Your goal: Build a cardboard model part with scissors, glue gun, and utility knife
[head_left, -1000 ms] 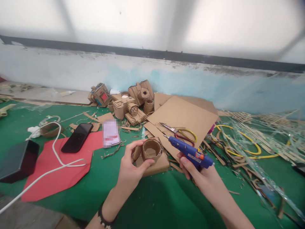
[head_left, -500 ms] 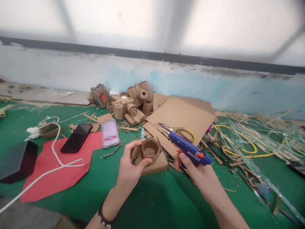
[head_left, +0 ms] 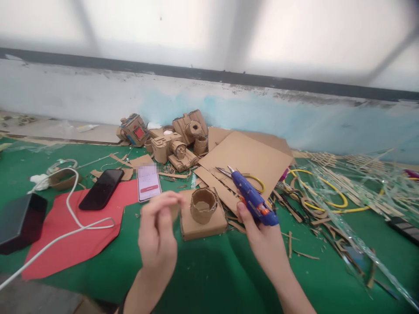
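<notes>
My right hand (head_left: 262, 235) grips a blue hot glue gun (head_left: 250, 194), its nozzle pointing up and away over the cardboard. Left of the box, my left hand (head_left: 159, 235) is closed, with a small tan piece of cardboard (head_left: 175, 214) partly hidden behind its fingers; motion blurs the fingertips. Between my hands a flat cardboard box (head_left: 204, 231) lies on the green table. An open cardboard ring (head_left: 203, 208) stands upright on top of it, touched by neither hand.
Cardboard model cameras (head_left: 165, 146) sit by the wall. Cardboard sheets (head_left: 247, 152) and yellow-handled scissors (head_left: 258, 181) lie behind the glue gun. To the left are a black phone (head_left: 101, 189), a lit phone (head_left: 149, 183), red paper (head_left: 81, 237) and a white cable (head_left: 70, 200). Scraps and strips (head_left: 343, 235) clutter the right.
My left hand has let go of the ring and moved left off the box, its fingers closing. The glue gun has shifted slightly left and tipped more upright.
</notes>
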{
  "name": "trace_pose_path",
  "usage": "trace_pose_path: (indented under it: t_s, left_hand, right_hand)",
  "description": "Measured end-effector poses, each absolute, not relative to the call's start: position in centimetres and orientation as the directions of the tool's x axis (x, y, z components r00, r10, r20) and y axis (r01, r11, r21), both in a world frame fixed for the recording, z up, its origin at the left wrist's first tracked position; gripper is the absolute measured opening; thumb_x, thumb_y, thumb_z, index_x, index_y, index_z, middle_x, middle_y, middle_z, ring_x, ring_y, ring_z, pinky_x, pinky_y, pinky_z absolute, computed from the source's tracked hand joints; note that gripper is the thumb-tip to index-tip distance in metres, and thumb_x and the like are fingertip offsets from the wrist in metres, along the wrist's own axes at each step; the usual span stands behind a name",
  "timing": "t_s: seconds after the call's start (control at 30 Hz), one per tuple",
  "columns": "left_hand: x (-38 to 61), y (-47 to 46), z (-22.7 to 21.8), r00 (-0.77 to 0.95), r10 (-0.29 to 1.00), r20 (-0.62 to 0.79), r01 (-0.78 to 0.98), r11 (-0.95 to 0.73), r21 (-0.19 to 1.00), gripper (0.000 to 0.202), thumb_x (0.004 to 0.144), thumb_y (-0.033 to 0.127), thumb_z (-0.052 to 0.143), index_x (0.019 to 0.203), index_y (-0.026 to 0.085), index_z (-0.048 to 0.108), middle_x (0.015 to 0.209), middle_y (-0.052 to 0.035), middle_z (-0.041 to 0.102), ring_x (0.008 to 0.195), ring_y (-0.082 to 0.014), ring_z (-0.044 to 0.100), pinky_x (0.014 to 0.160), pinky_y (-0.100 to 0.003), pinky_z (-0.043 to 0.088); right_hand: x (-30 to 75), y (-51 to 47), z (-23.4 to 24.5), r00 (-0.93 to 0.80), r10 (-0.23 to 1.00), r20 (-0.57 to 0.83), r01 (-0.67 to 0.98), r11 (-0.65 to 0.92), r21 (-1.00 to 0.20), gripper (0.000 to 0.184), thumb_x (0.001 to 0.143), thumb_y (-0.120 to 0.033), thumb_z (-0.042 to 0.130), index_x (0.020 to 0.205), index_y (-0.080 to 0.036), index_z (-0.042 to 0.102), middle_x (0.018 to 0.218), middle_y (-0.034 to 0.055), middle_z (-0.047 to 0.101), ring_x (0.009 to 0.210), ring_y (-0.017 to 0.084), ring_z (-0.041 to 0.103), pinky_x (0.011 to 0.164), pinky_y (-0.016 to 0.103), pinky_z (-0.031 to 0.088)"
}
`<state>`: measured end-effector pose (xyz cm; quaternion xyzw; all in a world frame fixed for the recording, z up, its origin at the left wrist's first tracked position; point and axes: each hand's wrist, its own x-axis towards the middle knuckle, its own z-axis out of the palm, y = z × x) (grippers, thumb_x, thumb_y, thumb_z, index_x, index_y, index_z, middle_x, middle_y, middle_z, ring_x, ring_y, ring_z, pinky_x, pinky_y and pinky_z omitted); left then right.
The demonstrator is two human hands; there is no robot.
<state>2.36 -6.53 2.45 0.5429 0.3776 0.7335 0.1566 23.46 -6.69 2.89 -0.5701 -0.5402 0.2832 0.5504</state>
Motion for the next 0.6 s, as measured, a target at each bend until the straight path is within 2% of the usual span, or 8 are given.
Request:
trace_pose_path:
  t_s: [0.07, 0.13, 0.23, 0.37, 0.47, 0.6]
  left_hand:
    - [3.3, -8.2, 3.4, -0.075, 0.718, 0.692, 0.133, -0.681, 0.72, 0.019, 0.112, 0.017, 0.055, 0.118, 0.025, 0.071, 0.108, -0.0037, 0.073, 0.095, -0.0155, 0.075, 0.083, -0.025, 0.062]
    - [4.9, -9.5, 3.9, 0.04, 0.744, 0.667, 0.101, -0.667, 0.738, 0.015, 0.109, 0.02, 0.063, 0.119, 0.027, 0.071, 0.107, -0.0039, 0.072, 0.093, -0.0153, 0.074, 0.077, -0.021, 0.061]
    - [7.3, -10.2, 3.7, 0.014, 0.749, 0.663, 0.097, -0.661, 0.744, 0.014, 0.106, 0.031, 0.073, 0.119, 0.028, 0.074, 0.104, -0.0031, 0.07, 0.081, -0.013, 0.07, 0.071, -0.019, 0.06]
    - [9.0, -9.9, 3.2, -0.051, 0.758, 0.65, 0.053, -0.648, 0.76, 0.024, 0.099, 0.039, 0.081, 0.12, 0.029, 0.075, 0.103, -0.0028, 0.069, 0.075, -0.0126, 0.067, 0.069, -0.02, 0.06]
    - [9.3, -9.7, 3.1, -0.066, 0.767, 0.638, 0.02, -0.639, 0.769, 0.022, 0.1, 0.035, 0.081, 0.12, 0.029, 0.075, 0.105, -0.0027, 0.069, 0.076, -0.0121, 0.067, 0.07, -0.02, 0.061]
    - [9.5, -9.7, 3.1, -0.057, 0.753, 0.655, 0.019, -0.655, 0.755, 0.017, 0.103, 0.032, 0.077, 0.119, 0.029, 0.075, 0.104, -0.0028, 0.07, 0.078, -0.012, 0.068, 0.071, -0.019, 0.061]
  right_hand:
    - [22.9, -6.8, 2.7, 0.297, 0.863, 0.408, 0.431, 0.26, -0.864, 0.037, 0.101, -0.052, 0.071, 0.124, -0.024, 0.072, 0.109, 0.0083, 0.08, 0.094, 0.025, 0.076, 0.084, 0.034, 0.063]
    - [22.2, -6.9, 2.6, 0.314, 0.793, 0.522, 0.529, 0.311, -0.79, 0.033, 0.101, -0.045, 0.071, 0.127, -0.025, 0.07, 0.115, 0.0084, 0.081, 0.097, 0.025, 0.078, 0.085, 0.034, 0.063]
    - [21.5, -6.9, 2.4, 0.318, 0.71, 0.628, 0.623, 0.343, -0.703, 0.036, 0.098, -0.038, 0.072, 0.132, -0.027, 0.069, 0.115, 0.0082, 0.082, 0.092, 0.026, 0.079, 0.08, 0.035, 0.063]
    - [21.3, -6.7, 1.6, 0.329, 0.664, 0.672, 0.662, 0.345, -0.665, 0.041, 0.096, -0.032, 0.07, 0.136, -0.03, 0.067, 0.104, 0.0043, 0.08, 0.083, 0.024, 0.078, 0.073, 0.034, 0.063]
    - [21.4, -6.5, 0.7, 0.352, 0.635, 0.688, 0.637, 0.376, -0.673, 0.04, 0.096, -0.034, 0.068, 0.136, -0.031, 0.067, 0.11, 0.0057, 0.079, 0.092, 0.026, 0.077, 0.08, 0.039, 0.064]
    - [21.6, -6.4, -0.2, 0.346, 0.672, 0.654, 0.585, 0.391, -0.711, 0.042, 0.099, -0.034, 0.064, 0.141, -0.032, 0.065, 0.123, 0.0093, 0.076, 0.106, 0.028, 0.075, 0.091, 0.045, 0.063]
